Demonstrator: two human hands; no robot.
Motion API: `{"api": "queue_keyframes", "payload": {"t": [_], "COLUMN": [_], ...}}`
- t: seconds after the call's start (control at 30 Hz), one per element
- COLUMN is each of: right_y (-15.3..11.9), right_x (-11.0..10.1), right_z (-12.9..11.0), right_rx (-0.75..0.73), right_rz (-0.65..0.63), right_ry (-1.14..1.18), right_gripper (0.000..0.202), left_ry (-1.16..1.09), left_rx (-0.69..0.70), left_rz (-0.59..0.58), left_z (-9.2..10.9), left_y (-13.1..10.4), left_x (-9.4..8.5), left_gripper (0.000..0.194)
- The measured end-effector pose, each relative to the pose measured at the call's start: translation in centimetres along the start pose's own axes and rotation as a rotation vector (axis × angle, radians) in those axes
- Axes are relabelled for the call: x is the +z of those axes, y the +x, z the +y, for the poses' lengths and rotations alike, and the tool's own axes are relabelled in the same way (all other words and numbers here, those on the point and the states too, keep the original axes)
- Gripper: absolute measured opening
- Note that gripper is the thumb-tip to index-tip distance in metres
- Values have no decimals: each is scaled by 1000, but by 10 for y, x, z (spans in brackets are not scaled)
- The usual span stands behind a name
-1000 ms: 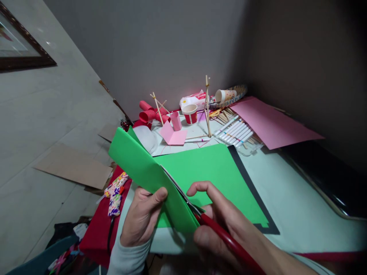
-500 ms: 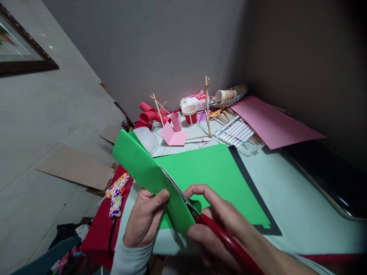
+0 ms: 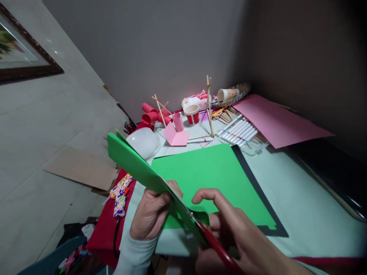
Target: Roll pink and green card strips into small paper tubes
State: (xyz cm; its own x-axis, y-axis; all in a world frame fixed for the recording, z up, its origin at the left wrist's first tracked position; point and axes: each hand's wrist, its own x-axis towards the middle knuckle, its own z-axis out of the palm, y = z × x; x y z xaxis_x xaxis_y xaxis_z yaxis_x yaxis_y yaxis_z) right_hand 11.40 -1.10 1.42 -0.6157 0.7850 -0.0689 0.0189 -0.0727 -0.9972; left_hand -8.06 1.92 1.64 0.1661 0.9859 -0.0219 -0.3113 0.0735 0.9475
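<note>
A folded green sheet (image 3: 134, 164) is pinched in my left hand (image 3: 151, 214), thumb on its near face and some fingertips showing behind it. My right hand (image 3: 229, 225) grips red-handled scissors (image 3: 213, 242), with its index finger stretched out and bent above them. The metal blades lie along the right edge of the folded sheet, and a narrow green strip curls beside them near my right fingers. Below, a larger green sheet (image 3: 203, 164) lies flat over a black sheet (image 3: 282, 231) on the pale table.
Behind are pink paper (image 3: 282, 122), markers (image 3: 241, 130), a red-and-white cup (image 3: 192, 114), tied sticks (image 3: 209, 107), red paper rolls (image 3: 150, 116) and a translucent bowl (image 3: 143, 141). A floral-patterned tool (image 3: 119, 202) rests at the left edge; a black object (image 3: 329, 172) lies right.
The folded sheet has tilted more edge-on. The scissors have turned and their blades look closer together. My left fingertips now show behind the sheet, and the view has shifted slightly.
</note>
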Motion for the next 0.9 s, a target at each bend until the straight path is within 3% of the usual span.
{"api": "queue_keyframes", "payload": {"t": [0.23, 0.47, 0.6, 0.73, 0.9], "right_y": [-3, -5, -1, 2, 4], "right_x": [-4, -1, -4, -6, -5], "right_z": [-4, -10, -6, -6, -9], "right_rx": [-27, -31, -31, -49, -36], "right_rz": [28, 79, 37, -9, 9], "right_ry": [-77, -28, -38, -55, -89], "right_gripper": [74, 66, 75, 71, 74], "left_ry": [31, 35, 49, 60, 51], "left_rx": [-8, -14, -8, 1, 9], "left_rz": [-6, 13, 7, -3, 9], "left_z": [3, 1, 3, 5, 4], "left_y": [-2, -1, -2, -1, 1], "left_x": [0, 1, -1, -2, -1], "left_gripper": [22, 24, 24, 27, 25]}}
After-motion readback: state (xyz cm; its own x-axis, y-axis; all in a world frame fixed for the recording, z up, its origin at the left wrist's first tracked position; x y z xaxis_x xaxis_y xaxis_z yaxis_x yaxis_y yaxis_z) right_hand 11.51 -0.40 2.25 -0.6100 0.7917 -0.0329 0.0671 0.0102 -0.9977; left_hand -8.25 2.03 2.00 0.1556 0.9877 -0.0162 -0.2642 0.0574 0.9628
